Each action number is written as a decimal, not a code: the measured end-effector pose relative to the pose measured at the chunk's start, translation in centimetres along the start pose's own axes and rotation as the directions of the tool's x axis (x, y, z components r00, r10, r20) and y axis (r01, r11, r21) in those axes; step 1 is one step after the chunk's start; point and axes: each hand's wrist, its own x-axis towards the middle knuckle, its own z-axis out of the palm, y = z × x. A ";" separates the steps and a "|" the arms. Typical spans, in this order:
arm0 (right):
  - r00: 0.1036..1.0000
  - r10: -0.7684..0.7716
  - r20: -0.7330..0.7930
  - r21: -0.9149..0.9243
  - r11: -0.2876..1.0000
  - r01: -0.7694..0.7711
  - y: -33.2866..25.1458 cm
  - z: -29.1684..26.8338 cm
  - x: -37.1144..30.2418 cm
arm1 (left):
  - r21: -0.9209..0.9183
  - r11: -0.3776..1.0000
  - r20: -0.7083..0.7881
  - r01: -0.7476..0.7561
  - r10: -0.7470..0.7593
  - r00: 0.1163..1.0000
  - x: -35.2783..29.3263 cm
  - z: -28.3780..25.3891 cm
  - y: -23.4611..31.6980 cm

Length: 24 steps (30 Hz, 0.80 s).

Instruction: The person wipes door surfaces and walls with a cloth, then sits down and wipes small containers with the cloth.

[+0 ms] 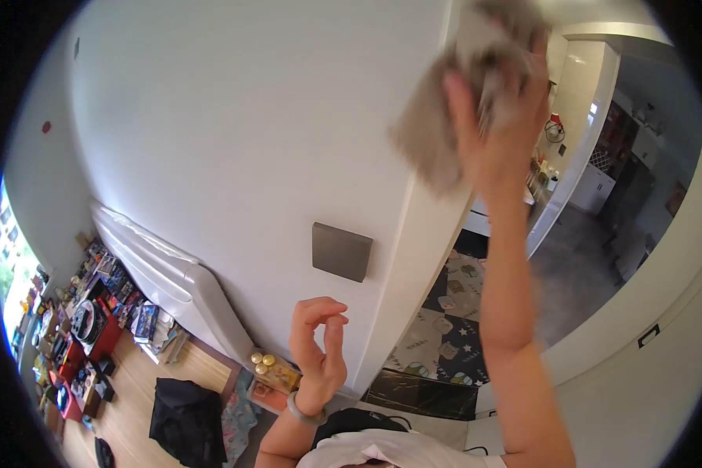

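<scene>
High on the right, my right hand (503, 148) is raised with its arm stretched upward, gripping a grey-beige cloth (433, 129). The cloth is bunched and blurred by motion, and it lies against the white door frame (402, 265) at the wall's edge. Lower down, my left hand (318, 347) is held in front of the white wall, its fingers loosely curled and the thumb near their tips; the gap between them holds nothing. A bracelet (304, 412) circles the left wrist. Just above that hand, a dark grey square switch plate (342, 251) is fixed to the wall.
At left, a wooden desk (121, 413) bears a black cloth bag (186, 425) and many small items. A white padded panel (164, 269) leans along the wall. Beyond the doorway lie a patterned mat (437, 343) and a kitchen area. A white door (639, 398) stands at right.
</scene>
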 end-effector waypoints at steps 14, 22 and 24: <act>0.998 0.027 0.052 -0.157 0.987 -0.019 -1.3 -0.4 0.1 | -0.049 0.998 -0.010 0.024 -0.024 1.000 0.3 0.4 0.0; 0.692 0.530 0.491 -0.097 0.822 -0.561 -11.0 -4.7 -30.5 | 0.022 0.995 -0.183 0.095 -0.089 0.979 -0.1 -2.1 -1.5; 0.712 0.501 0.492 -0.148 0.854 -0.499 -12.7 -6.2 -36.3 | 0.020 0.995 -0.168 0.102 -0.098 0.981 -0.3 -1.7 -1.5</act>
